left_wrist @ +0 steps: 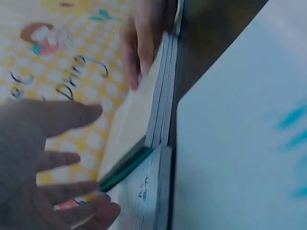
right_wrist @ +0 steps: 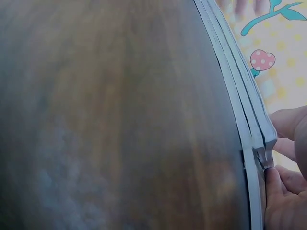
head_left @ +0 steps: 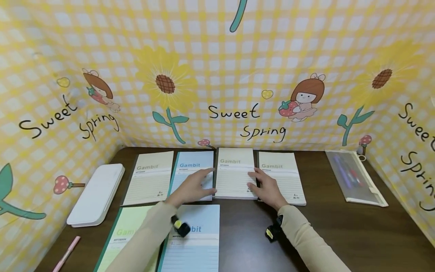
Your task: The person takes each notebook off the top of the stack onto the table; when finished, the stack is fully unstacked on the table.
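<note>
A small stack of cream Gambit notebooks (head_left: 234, 181) lies at the back middle, between both hands. My left hand (head_left: 193, 185) is at its left edge, over the blue notebook (head_left: 183, 162); thumb and fingers are spread, with nothing between them in the left wrist view. On the other side, my right hand (head_left: 270, 187) touches the stack's right edge with its fingertips, its palm over another cream notebook (head_left: 282, 177). The right wrist view shows the stacked page edges (right_wrist: 240, 96) with the right fingers (right_wrist: 288, 122) at the corner.
A third cream notebook (head_left: 149, 173) lies at the back left. In front are a green notebook (head_left: 112, 245) and a larger blue one (head_left: 200, 249), partly under the left arm. A white case (head_left: 96, 196) and pink pen (head_left: 67, 254) lie left, a clear zip pouch (head_left: 353, 177) right.
</note>
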### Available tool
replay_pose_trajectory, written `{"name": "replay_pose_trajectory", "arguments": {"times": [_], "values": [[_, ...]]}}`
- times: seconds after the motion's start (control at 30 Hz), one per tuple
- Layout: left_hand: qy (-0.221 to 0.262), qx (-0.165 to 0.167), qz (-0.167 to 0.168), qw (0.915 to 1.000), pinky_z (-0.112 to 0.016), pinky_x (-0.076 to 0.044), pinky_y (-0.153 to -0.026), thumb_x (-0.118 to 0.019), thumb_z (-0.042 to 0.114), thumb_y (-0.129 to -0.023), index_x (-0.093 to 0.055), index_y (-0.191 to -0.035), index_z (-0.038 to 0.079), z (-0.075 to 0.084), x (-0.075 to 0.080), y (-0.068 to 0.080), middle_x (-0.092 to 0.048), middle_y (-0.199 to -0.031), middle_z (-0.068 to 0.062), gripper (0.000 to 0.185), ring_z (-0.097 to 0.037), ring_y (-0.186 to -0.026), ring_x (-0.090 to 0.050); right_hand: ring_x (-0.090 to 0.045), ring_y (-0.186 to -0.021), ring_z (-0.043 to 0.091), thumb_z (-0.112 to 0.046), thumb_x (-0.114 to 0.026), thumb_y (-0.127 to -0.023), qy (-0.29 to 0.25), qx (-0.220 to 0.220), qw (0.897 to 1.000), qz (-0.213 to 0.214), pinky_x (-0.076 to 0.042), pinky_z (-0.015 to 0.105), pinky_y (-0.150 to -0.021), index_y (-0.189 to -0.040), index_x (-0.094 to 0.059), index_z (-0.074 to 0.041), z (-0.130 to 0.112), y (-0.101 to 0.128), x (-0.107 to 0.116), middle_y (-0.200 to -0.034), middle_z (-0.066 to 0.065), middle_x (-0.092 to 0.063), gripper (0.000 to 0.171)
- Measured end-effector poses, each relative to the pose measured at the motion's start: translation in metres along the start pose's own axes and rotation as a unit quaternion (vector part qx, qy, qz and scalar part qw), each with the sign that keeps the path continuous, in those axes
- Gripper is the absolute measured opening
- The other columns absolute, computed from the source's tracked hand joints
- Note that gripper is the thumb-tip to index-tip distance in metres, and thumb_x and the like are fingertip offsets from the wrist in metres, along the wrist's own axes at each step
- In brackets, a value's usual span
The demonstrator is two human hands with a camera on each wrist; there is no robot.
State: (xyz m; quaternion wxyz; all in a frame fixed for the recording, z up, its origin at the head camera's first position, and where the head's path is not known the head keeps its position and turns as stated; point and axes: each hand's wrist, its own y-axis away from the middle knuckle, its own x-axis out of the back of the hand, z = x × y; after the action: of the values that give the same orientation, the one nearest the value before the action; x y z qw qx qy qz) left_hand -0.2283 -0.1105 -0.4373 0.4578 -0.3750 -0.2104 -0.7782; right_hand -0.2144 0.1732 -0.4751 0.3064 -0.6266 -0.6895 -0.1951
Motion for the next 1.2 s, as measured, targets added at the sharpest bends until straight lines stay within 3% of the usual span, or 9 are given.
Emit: {"name": "replay_pose_trajectory", "arguments": {"times": [0.1,0.2,0.4,0.57,0.7,0.8,1.03,1.13,1.2], "values": [[-0.024,0.005,-0.029,0.9993,-0.057,-0.028,-0.113,-0.072,0.034,-0.087,-0.038,-0.149,0.012,-0.007,-0.009,-0.033,-0.034,-0.155,-0.017,0.075,-0.037,-0.143,-0.031,-0.039,-0.139,0.036,-0.023,-0.065,-0.093,-0.004,-0.003,1.0,0.001,-0.037,0.052,-0.109,-0.134,-0.058,-0.008,0.002,0.0,-0.001,-0.154,0.016,-0.037,0.045],[-0.035,0.019,-0.036,0.9986,-0.064,-0.023,-0.112,-0.073,0.038,-0.085,-0.037,-0.15,0.015,-0.012,-0.018,-0.05,-0.026,-0.157,-0.02,0.077,-0.039,-0.146,-0.022,-0.039,-0.139,0.037,-0.023,-0.065,-0.093,0.004,0.004,1.0,0.001,-0.038,0.052,-0.109,-0.134,-0.057,-0.008,0.003,0.0,0.003,-0.153,0.017,-0.037,0.045],[-0.021,0.02,-0.02,0.9994,-0.066,-0.017,-0.113,-0.071,0.045,-0.085,-0.033,-0.152,0.02,-0.02,-0.02,-0.05,-0.02,-0.161,-0.015,0.081,-0.037,-0.149,-0.016,-0.048,-0.132,0.037,-0.02,-0.067,-0.091,0.0,-0.005,1.0,0.015,-0.043,0.05,-0.105,-0.132,-0.06,-0.007,-0.004,-0.005,0.004,-0.151,0.018,-0.04,0.043],[-0.021,0.024,-0.011,0.9994,-0.068,-0.017,-0.112,-0.071,0.045,-0.084,-0.036,-0.15,0.019,-0.023,-0.02,-0.048,-0.022,-0.16,-0.016,0.08,-0.038,-0.148,-0.017,-0.062,-0.105,0.037,-0.028,-0.07,-0.089,0.036,-0.032,0.999,0.025,-0.051,0.047,-0.09,-0.127,-0.058,0.001,-0.018,-0.016,0.0,-0.12,0.022,-0.061,0.049],[-0.017,0.024,-0.015,0.9995,-0.067,-0.017,-0.112,-0.072,0.044,-0.084,-0.037,-0.15,0.019,-0.022,-0.025,-0.048,-0.023,-0.16,-0.016,0.079,-0.038,-0.148,-0.018,-0.062,-0.103,0.038,-0.04,-0.077,-0.082,0.111,-0.08,0.99,0.025,-0.052,0.048,-0.087,-0.126,-0.055,0.006,-0.027,-0.028,-0.002,-0.106,0.021,-0.066,0.067],[-0.021,0.021,-0.014,0.9995,-0.065,-0.017,-0.114,-0.072,0.045,-0.084,-0.038,-0.15,0.019,-0.02,-0.027,-0.05,-0.023,-0.16,-0.015,0.079,-0.036,-0.149,-0.017,-0.062,-0.092,0.034,-0.037,-0.08,-0.079,0.131,-0.104,0.986,0.019,-0.051,0.043,-0.078,-0.116,-0.059,0.005,-0.029,-0.035,0.001,-0.093,0.016,-0.065,0.06],[-0.039,0.027,-0.011,0.9988,-0.063,-0.018,-0.115,-0.073,0.045,-0.083,-0.037,-0.15,0.018,-0.02,-0.029,-0.048,-0.023,-0.16,-0.015,0.08,-0.035,-0.149,-0.018,-0.062,-0.089,0.032,-0.015,-0.078,-0.082,0.018,-0.129,0.991,0.043,-0.053,0.039,-0.073,-0.129,-0.058,-0.002,-0.021,-0.038,0.013,-0.109,0.022,-0.064,0.053],[-0.044,0.033,-0.01,0.9984,-0.06,-0.018,-0.116,-0.072,0.046,-0.084,-0.035,-0.151,0.015,-0.02,-0.028,-0.045,-0.023,-0.16,-0.013,0.083,-0.033,-0.149,-0.018,-0.058,-0.077,0.026,-0.011,-0.072,-0.085,-0.014,-0.126,0.991,0.037,-0.047,0.031,-0.06,-0.119,-0.064,-0.006,-0.013,-0.036,0.024,-0.099,0.019,-0.063,0.035],[-0.049,0.036,-0.01,0.9981,-0.057,-0.017,-0.118,-0.072,0.045,-0.084,-0.033,-0.151,0.013,-0.02,-0.026,-0.044,-0.022,-0.161,-0.012,0.084,-0.032,-0.149,-0.017,-0.057,-0.08,0.023,-0.01,-0.07,-0.087,-0.026,-0.127,0.991,0.03,-0.046,0.028,-0.06,-0.114,-0.065,-0.008,-0.009,-0.034,0.033,-0.102,0.017,-0.061,0.027]]}}
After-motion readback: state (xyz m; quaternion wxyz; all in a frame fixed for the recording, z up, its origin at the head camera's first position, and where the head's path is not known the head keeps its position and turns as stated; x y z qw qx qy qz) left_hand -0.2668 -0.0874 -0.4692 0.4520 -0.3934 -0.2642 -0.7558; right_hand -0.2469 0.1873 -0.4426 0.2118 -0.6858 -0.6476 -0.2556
